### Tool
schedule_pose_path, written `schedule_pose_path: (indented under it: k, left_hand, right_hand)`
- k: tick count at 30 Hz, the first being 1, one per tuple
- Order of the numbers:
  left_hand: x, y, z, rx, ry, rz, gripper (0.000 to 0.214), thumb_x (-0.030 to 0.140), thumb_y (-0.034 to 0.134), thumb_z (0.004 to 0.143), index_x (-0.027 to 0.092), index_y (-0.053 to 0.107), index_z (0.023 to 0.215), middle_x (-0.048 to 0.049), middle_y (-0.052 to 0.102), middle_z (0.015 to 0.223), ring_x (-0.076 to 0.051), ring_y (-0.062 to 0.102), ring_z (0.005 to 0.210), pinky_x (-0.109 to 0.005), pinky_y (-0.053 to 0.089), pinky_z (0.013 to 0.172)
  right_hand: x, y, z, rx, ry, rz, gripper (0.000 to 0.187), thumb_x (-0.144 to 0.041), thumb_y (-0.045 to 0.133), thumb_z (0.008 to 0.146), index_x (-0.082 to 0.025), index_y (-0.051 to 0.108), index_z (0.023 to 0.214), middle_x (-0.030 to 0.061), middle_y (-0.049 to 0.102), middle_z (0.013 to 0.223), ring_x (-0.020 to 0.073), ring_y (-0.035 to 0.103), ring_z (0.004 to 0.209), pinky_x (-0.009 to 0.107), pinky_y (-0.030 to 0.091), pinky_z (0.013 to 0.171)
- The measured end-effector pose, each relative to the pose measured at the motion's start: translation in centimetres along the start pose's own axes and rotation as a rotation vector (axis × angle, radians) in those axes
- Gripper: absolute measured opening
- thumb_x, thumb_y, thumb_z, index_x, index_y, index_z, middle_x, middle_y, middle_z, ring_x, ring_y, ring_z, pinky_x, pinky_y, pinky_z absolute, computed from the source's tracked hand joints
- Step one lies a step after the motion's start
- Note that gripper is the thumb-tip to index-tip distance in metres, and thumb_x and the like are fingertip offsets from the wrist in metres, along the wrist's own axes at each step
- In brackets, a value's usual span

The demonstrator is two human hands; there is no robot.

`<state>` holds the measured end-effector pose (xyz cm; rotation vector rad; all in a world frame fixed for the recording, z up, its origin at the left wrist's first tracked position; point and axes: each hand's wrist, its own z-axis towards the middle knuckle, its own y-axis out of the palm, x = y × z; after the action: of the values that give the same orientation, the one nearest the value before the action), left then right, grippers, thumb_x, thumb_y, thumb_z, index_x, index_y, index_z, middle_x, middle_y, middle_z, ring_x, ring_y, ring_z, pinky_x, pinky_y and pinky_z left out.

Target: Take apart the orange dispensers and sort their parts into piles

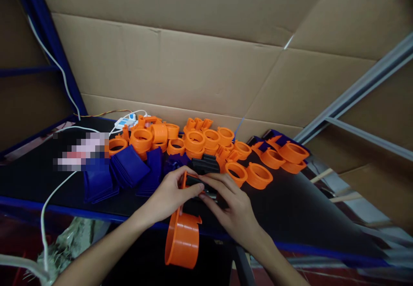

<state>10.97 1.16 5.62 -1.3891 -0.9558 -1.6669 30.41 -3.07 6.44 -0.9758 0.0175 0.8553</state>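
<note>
My left hand (174, 193) is closed around the flat arm of an orange plastic ring part (183, 239), whose ring hangs below the fingers at the table's front edge. The left thumb presses on a black plastic piece (190, 182) lying against that arm. From the other side, my right hand (230, 200) pinches the black piece with bent fingers. Fingers partly hide where the black and orange parts meet. Just beyond the hands lies another black ribbed part (205, 164).
Many orange ring parts (195, 139) are piled along the table's back. Dark blue flat sheets (129, 165) lie in stacks at left. More rings (293, 152) rest on blue pieces at right. A power strip (125, 121) and white cable (48, 200) are at left; cardboard (193, 66) walls the back.
</note>
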Motion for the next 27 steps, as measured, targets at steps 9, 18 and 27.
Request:
schedule_pose_path:
  k: [9,18,27]
  left_hand:
    - [1.1,-2.6,0.5,0.119,-0.018,-0.055,0.031,0.044,0.071,0.085,0.017,0.066,0.1,0.0045,0.06,0.055,-0.006,0.036,0.03,-0.019,0.028,0.033]
    - [1.7,-3.6,0.2,0.162,0.004,-0.073,0.032,0.044,0.069,0.086,0.018,0.065,0.103,0.0049,0.06,0.052,-0.006,0.037,0.029,-0.018,0.029,0.033]
    - [1.4,-3.2,0.3,0.123,-0.008,-0.056,0.03,0.042,0.067,0.088,0.017,0.065,0.103,0.0091,0.049,0.043,-0.007,0.038,0.028,-0.018,0.028,0.033]
  right_hand:
    - [5.9,-1.6,0.2,0.081,0.196,-0.282,0.025,-0.033,0.06,0.094,-0.024,0.071,0.115,0.0079,0.065,0.102,0.0247,0.064,0.098,0.039,0.055,0.08]
    - [8.7,-0.5,0.7,-0.067,0.237,-0.486,0.031,-0.033,0.054,0.096,-0.024,0.069,0.122,0.0094,0.07,0.11,0.027,0.063,0.105,0.039,0.057,0.077]
    - [7.8,-0.2,1.3,-0.116,0.242,-0.524,0.029,-0.03,0.05,0.098,-0.023,0.071,0.116,0.0087,0.072,0.113,0.0259,0.066,0.103,0.037,0.057,0.074]
